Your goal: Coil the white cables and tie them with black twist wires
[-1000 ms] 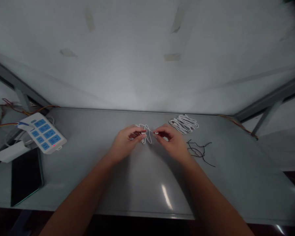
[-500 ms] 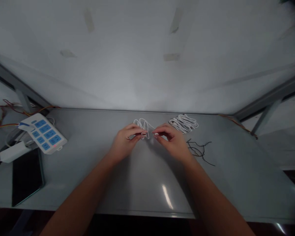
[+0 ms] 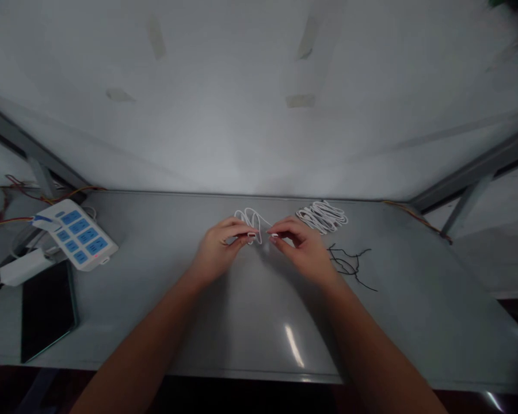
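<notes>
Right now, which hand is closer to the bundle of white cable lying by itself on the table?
The right hand. It sits just in front and left of the white cable bundle, not touching it. The left hand is farther away, beyond the right hand.

Dim, cool light falls from above and ahead, brightest on the pale wall at frame centre and fading toward dark corners. A streak of glare marks the smooth grey metal tabletop at lower centre. Wide-angle distortion bows the straight edges; the upper right corner is smeared and the picture soft throughout.
</notes>
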`<action>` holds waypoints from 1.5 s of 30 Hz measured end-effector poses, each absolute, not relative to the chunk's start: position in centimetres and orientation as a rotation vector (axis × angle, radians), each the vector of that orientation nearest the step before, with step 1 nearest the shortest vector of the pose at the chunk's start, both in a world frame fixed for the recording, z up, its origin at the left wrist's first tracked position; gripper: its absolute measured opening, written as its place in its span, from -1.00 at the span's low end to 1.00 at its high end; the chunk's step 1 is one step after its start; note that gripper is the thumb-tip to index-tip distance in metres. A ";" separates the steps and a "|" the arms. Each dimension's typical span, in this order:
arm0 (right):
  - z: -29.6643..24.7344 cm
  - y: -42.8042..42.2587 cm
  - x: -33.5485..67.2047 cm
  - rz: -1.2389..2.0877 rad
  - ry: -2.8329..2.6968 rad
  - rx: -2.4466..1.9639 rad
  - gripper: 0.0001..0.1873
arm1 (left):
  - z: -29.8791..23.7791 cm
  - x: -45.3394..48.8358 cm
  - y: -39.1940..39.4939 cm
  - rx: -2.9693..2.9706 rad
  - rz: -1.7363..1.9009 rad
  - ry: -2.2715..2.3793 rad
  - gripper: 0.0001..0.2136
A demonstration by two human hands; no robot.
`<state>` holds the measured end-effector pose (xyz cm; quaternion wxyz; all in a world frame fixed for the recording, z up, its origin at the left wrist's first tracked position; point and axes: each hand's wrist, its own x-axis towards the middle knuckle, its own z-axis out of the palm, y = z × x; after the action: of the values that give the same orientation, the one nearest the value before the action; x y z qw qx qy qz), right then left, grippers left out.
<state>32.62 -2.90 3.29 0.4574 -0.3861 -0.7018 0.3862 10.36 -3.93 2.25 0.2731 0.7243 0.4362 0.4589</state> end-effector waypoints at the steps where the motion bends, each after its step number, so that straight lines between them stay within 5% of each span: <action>1: 3.3 -2.9 32.7 0.945 -1.728 -0.948 -0.89 | 2.2 10.4 -3.9 1.943 1.241 1.173 -0.88; 11: 1.9 -1.1 34.3 1.038 -1.243 -1.355 -0.79 | 1.1 6.9 -1.6 1.594 1.362 1.712 -0.76; 17: 1.4 -0.9 33.6 1.340 -1.182 -1.557 -0.88 | -0.2 5.4 -0.7 1.449 0.927 2.047 -0.78; 28: -0.5 -1.9 31.8 1.708 -1.093 -1.290 -0.44 | -1.9 10.9 -2.8 1.913 0.774 1.650 -0.81; 36: -0.6 -1.8 30.6 1.831 -0.950 -1.067 -0.84 | -2.3 13.6 -4.2 1.907 0.875 1.505 -0.74; 45: -0.1 -2.2 30.0 1.717 -0.960 -0.937 -0.47 | -1.2 13.6 -4.3 1.847 1.071 1.436 -0.72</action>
<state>29.96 -2.21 -0.09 0.4630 -0.3812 -0.3907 0.6983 13.62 -4.31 -1.20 0.2802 0.6890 0.5358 0.3996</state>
